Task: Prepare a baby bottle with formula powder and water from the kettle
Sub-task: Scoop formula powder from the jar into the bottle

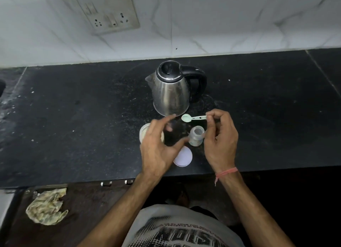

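One small baby bottle [196,137] stands open and upright on the black counter [73,117], between the two hands. Its side is touched by the thumb of the left hand [158,147], whose fingers are spread and hold nothing, above the open formula tub [144,132]. Pinched in the right hand [220,136] is a pale scoop [192,118], level above the bottle, just in front of the steel kettle [173,91]; a white lid [183,156] lies near the counter's front edge.

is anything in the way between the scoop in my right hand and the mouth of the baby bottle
Nothing visible. The pale green plastic scoop in the right hand hangs just beyond the small clear baby bottle, whose mouth is uncapped. The left hand is off to the side.
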`<state>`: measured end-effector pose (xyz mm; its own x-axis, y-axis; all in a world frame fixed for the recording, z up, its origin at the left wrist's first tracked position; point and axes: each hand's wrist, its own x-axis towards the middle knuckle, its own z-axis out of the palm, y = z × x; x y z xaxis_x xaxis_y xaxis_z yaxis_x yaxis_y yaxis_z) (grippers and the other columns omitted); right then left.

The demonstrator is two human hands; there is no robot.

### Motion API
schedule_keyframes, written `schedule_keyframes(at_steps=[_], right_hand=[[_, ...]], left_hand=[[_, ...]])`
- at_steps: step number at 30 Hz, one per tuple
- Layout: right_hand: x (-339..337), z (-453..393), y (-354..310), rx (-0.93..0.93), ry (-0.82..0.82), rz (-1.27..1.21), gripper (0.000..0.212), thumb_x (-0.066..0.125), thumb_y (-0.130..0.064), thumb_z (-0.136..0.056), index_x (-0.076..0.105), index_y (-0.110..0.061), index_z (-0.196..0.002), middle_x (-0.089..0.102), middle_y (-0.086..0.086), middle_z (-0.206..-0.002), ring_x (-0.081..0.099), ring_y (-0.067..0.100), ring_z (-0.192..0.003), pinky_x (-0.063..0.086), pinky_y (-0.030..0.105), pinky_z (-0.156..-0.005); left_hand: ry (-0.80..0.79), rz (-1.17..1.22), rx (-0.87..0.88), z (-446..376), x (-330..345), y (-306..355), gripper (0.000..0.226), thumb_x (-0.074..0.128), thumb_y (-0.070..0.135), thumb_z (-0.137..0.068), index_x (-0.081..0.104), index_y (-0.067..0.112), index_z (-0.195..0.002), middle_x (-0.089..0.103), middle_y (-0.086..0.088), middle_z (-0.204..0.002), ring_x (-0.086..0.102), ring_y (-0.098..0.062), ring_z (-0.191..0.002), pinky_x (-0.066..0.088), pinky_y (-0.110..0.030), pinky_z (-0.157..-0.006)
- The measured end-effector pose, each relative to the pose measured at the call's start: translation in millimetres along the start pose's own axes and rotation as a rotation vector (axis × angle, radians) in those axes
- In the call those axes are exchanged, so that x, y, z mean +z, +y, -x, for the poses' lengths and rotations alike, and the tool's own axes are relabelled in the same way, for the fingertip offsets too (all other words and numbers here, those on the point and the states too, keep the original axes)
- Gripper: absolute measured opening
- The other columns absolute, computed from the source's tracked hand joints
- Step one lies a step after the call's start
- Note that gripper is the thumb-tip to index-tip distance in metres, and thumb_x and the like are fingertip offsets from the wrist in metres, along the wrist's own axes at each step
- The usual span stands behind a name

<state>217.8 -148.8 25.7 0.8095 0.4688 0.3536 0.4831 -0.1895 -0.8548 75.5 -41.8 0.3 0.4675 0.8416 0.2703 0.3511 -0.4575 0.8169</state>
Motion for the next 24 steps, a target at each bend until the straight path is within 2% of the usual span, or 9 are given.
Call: schedule_keyframes(at_steps=[3, 6, 8, 9, 11, 13, 16, 20, 24], right_hand=[[18, -2, -16, -0.009, -0.078, -0.06, 0.009, 0.062, -0.011, -0.111, 0.07, -0.013, -0.114, 0.068, -0.003, -0.11, 0.07, 0.02, -0.087, 0.058, 0.037, -0.076], [44, -6, -27, -0.114, -0.211, -0.018, 0.009, 0.067, -0.011, -0.108, 0.074, -0.015, -0.111, 0.066, -0.008, -0.111, 0.069, 0.011, -0.082, 0.057, 0.03, -0.075], [62, -9, -30, -0.233, -0.326, 0.074, 0.009, 0.067, -0.014, -0.107, 0.075, -0.017, -0.108, 0.067, -0.008, -0.111, 0.069, 0.013, -0.089, 0.058, 0.035, -0.08], [71, -9, -32, -0.299, -0.395, 0.138, 0.009, 0.067, -0.016, -0.106, 0.075, -0.018, -0.107, 0.068, -0.007, -0.109, 0.069, 0.016, -0.094, 0.058, 0.038, -0.082], [88, -10, -37, -0.433, -0.519, 0.308, 0.007, 0.068, -0.02, -0.105, 0.075, -0.02, -0.104, 0.068, -0.006, -0.105, 0.064, 0.019, -0.1, 0.058, 0.042, -0.078], [99, -10, -40, -0.541, -0.626, 0.47, 0.006, 0.08, -0.021, -0.095, 0.076, -0.022, -0.099, 0.068, -0.006, -0.098, 0.06, 0.021, -0.098, 0.057, 0.042, -0.076], [114, -10, -46, -0.628, -0.765, 0.644, 0.023, 0.088, -0.022, -0.084, 0.079, -0.023, -0.105, 0.069, -0.006, -0.099, 0.061, 0.023, -0.102, 0.047, 0.04, -0.09], [125, -8, -52, -0.615, -0.839, 0.76, 0.024, 0.081, -0.021, -0.091, 0.078, -0.025, -0.115, 0.071, -0.006, -0.105, 0.058, 0.022, -0.111, 0.039, 0.038, -0.097], [134, 3, -51, -0.525, -0.833, 0.783, 0.02, 0.082, -0.022, -0.089, 0.08, -0.028, -0.108, 0.072, -0.005, -0.102, 0.06, 0.022, -0.108, 0.041, 0.038, -0.097]], left_hand=[[0.215, 0.101, -0.147, -2, -25, -16, 0.068, 0.108, 0.047, -0.071, 0.074, 0.038, -0.129, 0.069, 0.013, -0.104, 0.068, -0.018, -0.109, 0.058, -0.04, -0.095], [0.125, 0.03, -0.246, -2, -41, -45, 0.09, 0.102, 0.069, -0.062, 0.068, 0.038, -0.14, 0.068, 0.017, -0.125, 0.058, -0.012, -0.122, 0.053, -0.031, -0.103], [0.029, -0.075, -0.243, -1, -46, -60, 0.102, 0.096, 0.077, -0.058, 0.068, 0.034, -0.146, 0.066, 0.019, -0.136, 0.053, -0.009, -0.129, 0.05, -0.035, -0.111], [0.003, -0.097, -0.252, 0, -47, -65, 0.099, 0.095, 0.078, -0.058, 0.07, 0.035, -0.144, 0.068, 0.021, -0.136, 0.053, -0.01, -0.129, 0.05, -0.039, -0.112], [-0.004, -0.095, -0.268, 1, -47, -70, 0.083, 0.093, 0.074, -0.06, 0.076, 0.041, -0.134, 0.073, 0.022, -0.127, 0.058, -0.01, -0.124, 0.053, -0.044, -0.109], [0.021, -0.081, -0.277, 1, -45, -69, 0.074, 0.094, 0.069, -0.06, 0.079, 0.044, -0.127, 0.076, 0.023, -0.121, 0.062, -0.009, -0.117, 0.055, -0.045, -0.104], [0.04, -0.068, -0.283, 2, -44, -72, 0.074, 0.094, 0.073, -0.06, 0.08, 0.042, -0.126, 0.077, 0.021, -0.119, 0.064, -0.011, -0.114, 0.056, -0.046, -0.101], [0.037, -0.095, -0.273, 1, -43, -76, 0.071, 0.089, 0.071, -0.064, 0.081, 0.038, -0.126, 0.077, 0.02, -0.117, 0.065, -0.014, -0.111, 0.056, -0.052, -0.1], [0.012, -0.118, -0.285, 1, -44, -75, 0.062, 0.089, 0.059, -0.07, 0.079, 0.042, -0.129, 0.076, 0.023, -0.118, 0.063, -0.011, -0.112, 0.053, -0.052, -0.105]])
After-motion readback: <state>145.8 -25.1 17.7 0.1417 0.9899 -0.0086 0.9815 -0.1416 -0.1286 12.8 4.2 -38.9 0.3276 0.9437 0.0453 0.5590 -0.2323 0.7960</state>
